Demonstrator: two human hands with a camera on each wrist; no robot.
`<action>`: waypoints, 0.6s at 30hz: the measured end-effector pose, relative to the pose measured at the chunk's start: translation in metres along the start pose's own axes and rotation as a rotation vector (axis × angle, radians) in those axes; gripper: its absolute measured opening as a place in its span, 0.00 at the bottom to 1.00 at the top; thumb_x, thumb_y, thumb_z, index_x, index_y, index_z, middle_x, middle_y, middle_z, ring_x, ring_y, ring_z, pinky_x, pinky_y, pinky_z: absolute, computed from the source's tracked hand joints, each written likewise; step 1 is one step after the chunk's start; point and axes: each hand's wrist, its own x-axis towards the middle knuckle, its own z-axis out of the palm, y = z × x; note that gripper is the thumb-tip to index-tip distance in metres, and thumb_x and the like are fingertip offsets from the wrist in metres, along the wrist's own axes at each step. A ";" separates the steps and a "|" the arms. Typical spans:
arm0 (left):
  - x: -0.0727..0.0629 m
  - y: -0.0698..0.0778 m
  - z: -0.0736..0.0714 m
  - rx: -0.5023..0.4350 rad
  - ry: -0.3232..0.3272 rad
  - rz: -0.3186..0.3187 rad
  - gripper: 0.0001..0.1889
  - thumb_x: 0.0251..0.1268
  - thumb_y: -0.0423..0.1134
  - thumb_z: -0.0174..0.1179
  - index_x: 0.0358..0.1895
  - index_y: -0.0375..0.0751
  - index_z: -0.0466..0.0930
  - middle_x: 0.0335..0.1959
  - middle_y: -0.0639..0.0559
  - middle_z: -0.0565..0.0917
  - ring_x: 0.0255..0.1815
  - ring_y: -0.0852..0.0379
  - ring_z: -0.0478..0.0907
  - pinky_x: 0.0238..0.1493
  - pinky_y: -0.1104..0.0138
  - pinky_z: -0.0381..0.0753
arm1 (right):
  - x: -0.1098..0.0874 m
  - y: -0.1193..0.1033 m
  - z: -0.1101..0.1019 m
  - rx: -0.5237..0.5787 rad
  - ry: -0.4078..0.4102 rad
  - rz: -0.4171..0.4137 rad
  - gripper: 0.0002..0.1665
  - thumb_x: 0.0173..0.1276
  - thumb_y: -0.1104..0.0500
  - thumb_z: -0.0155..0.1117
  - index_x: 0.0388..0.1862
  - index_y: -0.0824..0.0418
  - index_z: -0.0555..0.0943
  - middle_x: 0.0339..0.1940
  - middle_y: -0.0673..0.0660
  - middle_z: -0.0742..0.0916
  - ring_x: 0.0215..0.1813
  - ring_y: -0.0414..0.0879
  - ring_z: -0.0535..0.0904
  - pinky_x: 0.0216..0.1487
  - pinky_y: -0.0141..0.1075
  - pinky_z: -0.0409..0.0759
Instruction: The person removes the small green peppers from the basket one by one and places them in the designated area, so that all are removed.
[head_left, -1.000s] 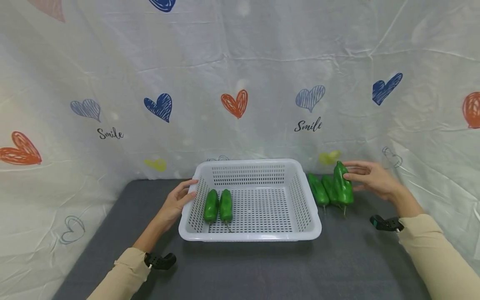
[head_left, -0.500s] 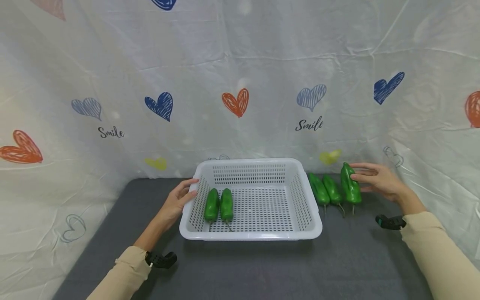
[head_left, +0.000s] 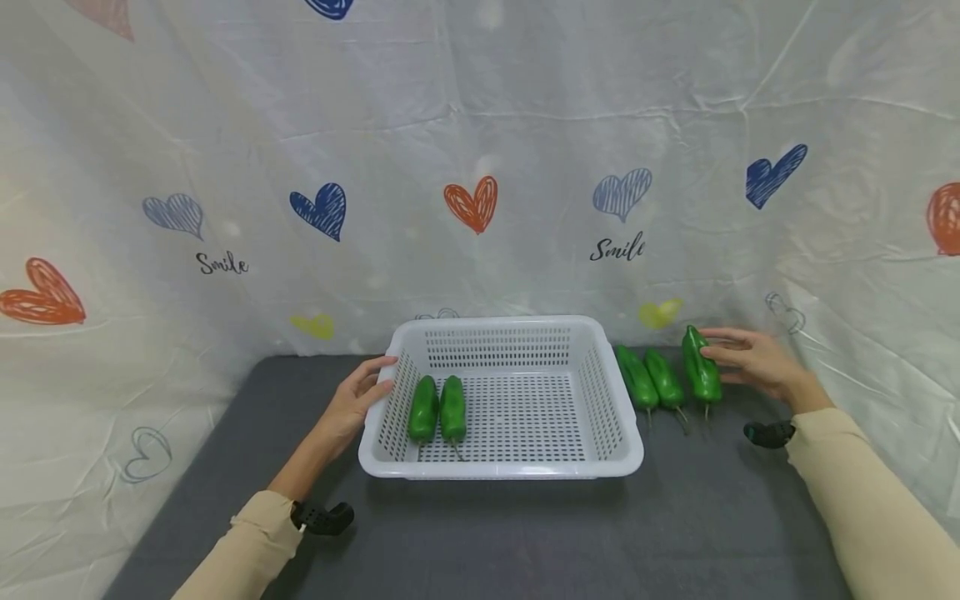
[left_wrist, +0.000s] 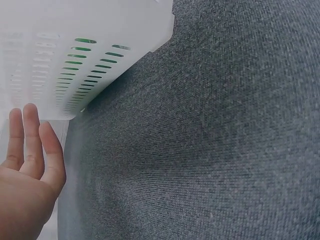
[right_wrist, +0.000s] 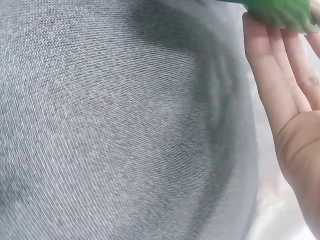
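A white perforated plastic basket (head_left: 517, 472) sits mid-table in the head view. Two green chili peppers, a left one (head_left: 423, 408) and a right one (head_left: 452, 408), lie side by side in its left part. My left hand (head_left: 351, 404) touches the basket's left rim with its fingers; the left wrist view shows them fairly straight against the outer wall. Right of the basket, my right hand (head_left: 757, 362) pinches a green chili pepper (head_left: 702, 367), stem toward me, thumb in front. Two more chili peppers, one (head_left: 637, 379) by the basket and one (head_left: 664, 377) beside it, lie left of that hand.
The table has a dark grey cloth (head_left: 495, 542). A white curtain (head_left: 390, 275) printed with hearts hangs close behind the basket and peppers. A black wrist device sits on each arm, the left (head_left: 322, 518) and the right (head_left: 768, 433).
My right hand has moved slightly right with its chili pepper, leaving a gap to the two others; it has hardly moved in the last half second. The left hand and basket stay put.
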 end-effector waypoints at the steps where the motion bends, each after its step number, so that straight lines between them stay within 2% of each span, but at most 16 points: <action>1: 0.000 0.000 0.000 0.000 0.001 -0.001 0.27 0.79 0.42 0.57 0.76 0.45 0.63 0.66 0.32 0.70 0.52 0.44 0.80 0.43 0.56 0.84 | 0.002 0.001 0.000 0.000 -0.002 0.007 0.37 0.78 0.57 0.62 0.79 0.67 0.61 0.50 0.39 0.85 0.51 0.39 0.83 0.48 0.43 0.83; 10: -0.002 0.001 0.000 0.021 0.011 -0.005 0.27 0.79 0.41 0.57 0.76 0.45 0.63 0.67 0.32 0.70 0.53 0.44 0.79 0.43 0.57 0.84 | 0.011 0.016 -0.001 -0.013 0.014 0.063 0.38 0.78 0.56 0.63 0.78 0.69 0.61 0.49 0.40 0.83 0.49 0.38 0.83 0.49 0.44 0.83; 18: -0.001 0.000 0.000 0.030 0.005 -0.005 0.28 0.79 0.43 0.57 0.76 0.45 0.63 0.68 0.32 0.69 0.54 0.41 0.78 0.44 0.57 0.84 | 0.015 0.021 0.007 -0.062 0.079 0.069 0.42 0.74 0.53 0.68 0.76 0.73 0.63 0.47 0.42 0.84 0.46 0.37 0.84 0.48 0.44 0.84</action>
